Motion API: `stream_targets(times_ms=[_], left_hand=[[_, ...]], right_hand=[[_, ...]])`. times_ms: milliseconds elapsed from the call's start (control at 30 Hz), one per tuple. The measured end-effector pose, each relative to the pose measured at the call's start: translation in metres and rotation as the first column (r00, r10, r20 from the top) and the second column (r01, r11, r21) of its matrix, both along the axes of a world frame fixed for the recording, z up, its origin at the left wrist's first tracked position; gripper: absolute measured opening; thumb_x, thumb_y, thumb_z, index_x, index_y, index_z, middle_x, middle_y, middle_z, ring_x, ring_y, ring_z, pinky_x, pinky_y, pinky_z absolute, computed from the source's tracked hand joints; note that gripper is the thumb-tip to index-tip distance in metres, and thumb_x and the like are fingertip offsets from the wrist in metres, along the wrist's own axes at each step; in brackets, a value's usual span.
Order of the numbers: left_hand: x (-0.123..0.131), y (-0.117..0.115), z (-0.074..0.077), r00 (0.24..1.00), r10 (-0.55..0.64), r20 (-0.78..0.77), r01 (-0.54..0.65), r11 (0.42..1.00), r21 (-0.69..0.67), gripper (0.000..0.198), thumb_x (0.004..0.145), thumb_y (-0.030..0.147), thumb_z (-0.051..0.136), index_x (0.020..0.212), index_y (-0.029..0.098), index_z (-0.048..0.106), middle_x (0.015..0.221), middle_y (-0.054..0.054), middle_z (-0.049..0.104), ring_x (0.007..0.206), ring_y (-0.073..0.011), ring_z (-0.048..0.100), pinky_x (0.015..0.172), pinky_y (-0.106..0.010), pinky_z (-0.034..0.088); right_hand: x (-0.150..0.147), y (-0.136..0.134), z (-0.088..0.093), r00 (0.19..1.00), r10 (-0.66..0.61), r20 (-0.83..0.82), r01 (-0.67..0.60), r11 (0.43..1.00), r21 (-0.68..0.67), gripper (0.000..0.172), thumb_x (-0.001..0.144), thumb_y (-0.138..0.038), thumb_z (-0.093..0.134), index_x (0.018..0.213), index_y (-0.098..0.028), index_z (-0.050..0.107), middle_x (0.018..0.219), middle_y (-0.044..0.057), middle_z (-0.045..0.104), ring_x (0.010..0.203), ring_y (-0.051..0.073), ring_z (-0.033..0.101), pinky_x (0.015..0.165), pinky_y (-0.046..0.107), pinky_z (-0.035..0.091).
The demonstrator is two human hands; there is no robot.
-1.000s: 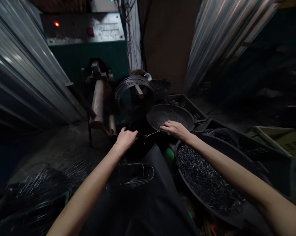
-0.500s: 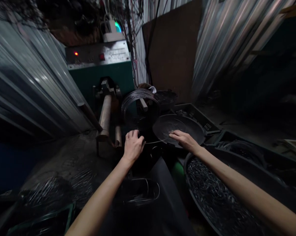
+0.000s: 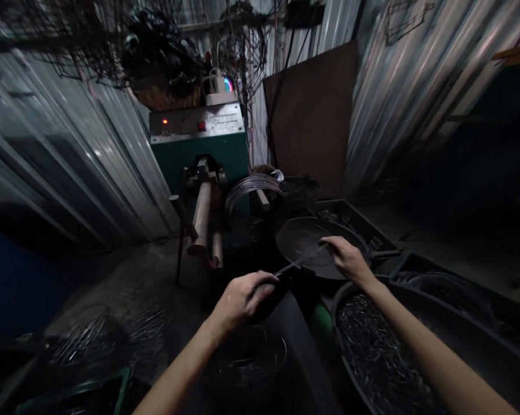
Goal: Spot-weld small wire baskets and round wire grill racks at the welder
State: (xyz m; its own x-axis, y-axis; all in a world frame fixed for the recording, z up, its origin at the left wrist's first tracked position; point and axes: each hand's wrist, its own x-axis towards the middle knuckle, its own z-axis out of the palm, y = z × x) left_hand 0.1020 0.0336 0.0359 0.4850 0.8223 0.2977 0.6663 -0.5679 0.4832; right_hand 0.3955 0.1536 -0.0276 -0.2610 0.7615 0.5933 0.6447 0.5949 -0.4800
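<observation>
My left hand [image 3: 245, 297] is closed on a piece of metal wire [image 3: 289, 268], which sticks out past the thumb and forefinger toward the right. My right hand [image 3: 348, 260] hangs over a dark round pan [image 3: 298, 233], its fingertips pinched together; what lies between them, if anything, is too small and dim to make out. Thin wire shows faintly in the pan. A coil of wire [image 3: 257, 184] hangs behind the hands, beside a green machine [image 3: 177, 153] with thick metal bars in front.
At right a large tub [image 3: 340, 323] holds many small bent metal pieces. Dark crates [image 3: 380, 242] stand behind it. Bundled wire pieces [image 3: 95, 340] and a green-rimmed crate [image 3: 124, 380] lie at lower left. A brown board [image 3: 311, 115] leans on the corrugated wall.
The view has tilted upward. My left hand has come back toward me and turned, with the wire now pointing up to the right. My right hand has shifted right over the pan.
</observation>
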Motion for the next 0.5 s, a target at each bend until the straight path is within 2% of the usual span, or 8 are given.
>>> stream_targets(times_ms=[67,133,200,267,300,367,433,500], left_hand=[[0.006,-0.029,0.007,0.996,-0.058,-0.070,0.076,0.951,0.298,0.025,0.095,0.030,0.036,0.110,0.027,0.056,0.074,-0.001,0.055,0.065,-0.0121,0.052,0.059,-0.023,0.038],[0.013,-0.062,0.000,0.972,-0.073,-0.225,0.171,0.873,0.457,0.023,0.092,0.024,0.042,0.110,0.027,0.056,0.066,0.001,0.049,0.060,-0.0132,0.046,0.055,-0.025,0.034],[0.020,-0.094,-0.020,0.934,-0.081,-0.348,0.243,0.858,0.453,0.026,0.089,0.017,0.045,0.112,0.021,0.055,0.068,0.000,0.049,0.061,-0.0143,0.046,0.055,-0.027,0.035],[0.024,-0.122,-0.045,0.890,-0.082,-0.449,0.269,0.890,0.369,0.027,0.086,0.013,0.046,0.111,0.013,0.055,0.072,-0.003,0.052,0.065,-0.0161,0.049,0.058,-0.029,0.037],[0.024,-0.133,-0.058,0.865,-0.086,-0.494,0.270,0.910,0.314,0.027,0.085,0.013,0.047,0.111,0.010,0.055,0.074,-0.005,0.054,0.067,-0.0171,0.050,0.059,-0.030,0.039],[0.020,-0.151,-0.083,0.816,-0.106,-0.568,0.257,0.947,0.192,0.027,0.085,0.013,0.047,0.110,0.008,0.056,0.076,-0.007,0.056,0.069,-0.0185,0.052,0.061,-0.031,0.040],[0.008,-0.166,-0.099,0.786,-0.104,-0.609,0.213,0.971,0.109,0.025,0.085,0.013,0.047,0.107,0.007,0.058,0.075,-0.007,0.057,0.070,-0.0187,0.053,0.062,-0.031,0.041],[-0.009,-0.180,-0.102,0.810,-0.120,-0.574,0.228,0.966,0.119,0.022,0.086,0.013,0.047,0.103,0.009,0.060,0.075,-0.006,0.057,0.069,-0.0171,0.052,0.066,-0.031,0.043]], right_hand=[[0.012,-0.038,0.019,0.969,0.117,-0.219,-0.168,0.959,-0.229,0.019,0.084,-0.031,0.051,0.094,-0.021,0.065,0.109,0.011,0.062,0.101,0.026,0.059,0.083,0.040,0.053],[0.017,-0.077,0.027,0.865,0.103,-0.491,-0.344,0.834,-0.431,0.018,0.081,-0.034,0.058,0.092,-0.021,0.065,0.113,0.012,0.060,0.102,0.028,0.060,0.081,0.039,0.054],[0.012,-0.110,0.026,0.726,-0.038,-0.686,-0.433,0.750,-0.500,0.020,0.079,-0.034,0.060,0.096,-0.023,0.063,0.113,0.010,0.061,0.099,0.027,0.062,0.078,0.039,0.055],[0.000,-0.135,0.022,0.649,-0.140,-0.748,-0.424,0.749,-0.508,0.030,0.080,-0.035,0.059,0.109,-0.030,0.058,0.121,0.006,0.056,0.092,0.023,0.064,0.069,0.035,0.056],[-0.009,-0.144,0.021,0.659,-0.153,-0.737,-0.397,0.761,-0.513,0.037,0.080,-0.036,0.059,0.117,-0.033,0.053,0.128,0.005,0.052,0.088,0.021,0.065,0.063,0.031,0.056],[-0.030,-0.156,0.021,0.766,-0.104,-0.635,-0.327,0.787,-0.523,0.045,0.082,-0.038,0.059,0.126,-0.033,0.048,0.130,0.005,0.050,0.080,0.017,0.064,0.055,0.025,0.053],[-0.056,-0.164,0.023,0.886,0.007,-0.463,-0.271,0.818,-0.507,0.039,0.085,-0.038,0.057,0.123,-0.028,0.054,0.120,0.006,0.058,0.081,0.017,0.063,0.060,0.026,0.054],[-0.083,-0.171,0.026,0.933,0.137,-0.334,-0.286,0.846,-0.451,0.028,0.088,-0.034,0.053,0.113,-0.025,0.063,0.108,0.005,0.065,0.090,0.019,0.062,0.074,0.028,0.053]])
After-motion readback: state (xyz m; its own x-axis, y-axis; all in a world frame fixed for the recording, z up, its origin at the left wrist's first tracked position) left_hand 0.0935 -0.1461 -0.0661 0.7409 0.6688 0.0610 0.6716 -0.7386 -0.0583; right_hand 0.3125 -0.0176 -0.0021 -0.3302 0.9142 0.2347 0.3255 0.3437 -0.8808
